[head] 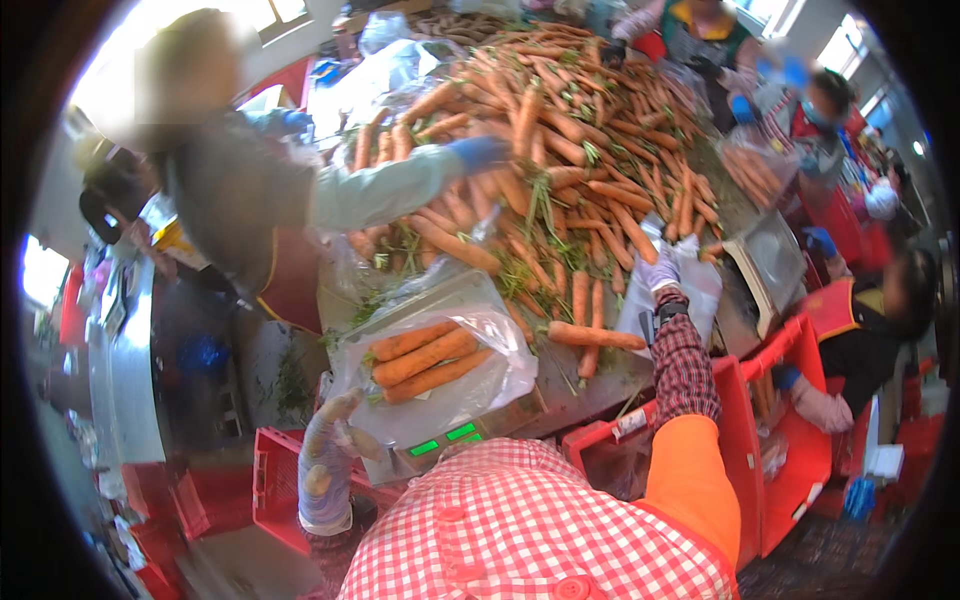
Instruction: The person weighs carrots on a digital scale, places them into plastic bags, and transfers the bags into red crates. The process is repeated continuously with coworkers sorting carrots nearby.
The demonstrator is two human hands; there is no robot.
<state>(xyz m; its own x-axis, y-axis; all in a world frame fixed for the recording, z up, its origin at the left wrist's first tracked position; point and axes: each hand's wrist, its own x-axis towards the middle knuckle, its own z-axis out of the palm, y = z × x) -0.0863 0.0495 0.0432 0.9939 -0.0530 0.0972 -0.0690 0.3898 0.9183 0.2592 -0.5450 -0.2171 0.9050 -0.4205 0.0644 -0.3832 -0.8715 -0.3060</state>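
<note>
My left hand (330,454), in a soiled pale glove, is beside the left edge of a digital scale (517,420), fingers apart and holding nothing. On the scale lies a clear plastic bag (499,360) with three large carrots (424,364) in it. Reaching forward, my right hand (660,271) in a pale purple glove grips the lower end of a carrot (632,231) at the near edge of the carrot pile (555,142). A whitish plastic bag (697,289) lies under and around that hand. One loose carrot (596,335) lies crosswise over others, left of my right forearm.
At left, a co-worker's blue-gloved hand (480,154) reaches across the pile. Another scale (765,262) stands right of my arm. Red plastic crates (795,435) flank me on the right, with another red crate (274,480) at left. More people work along the far and right sides.
</note>
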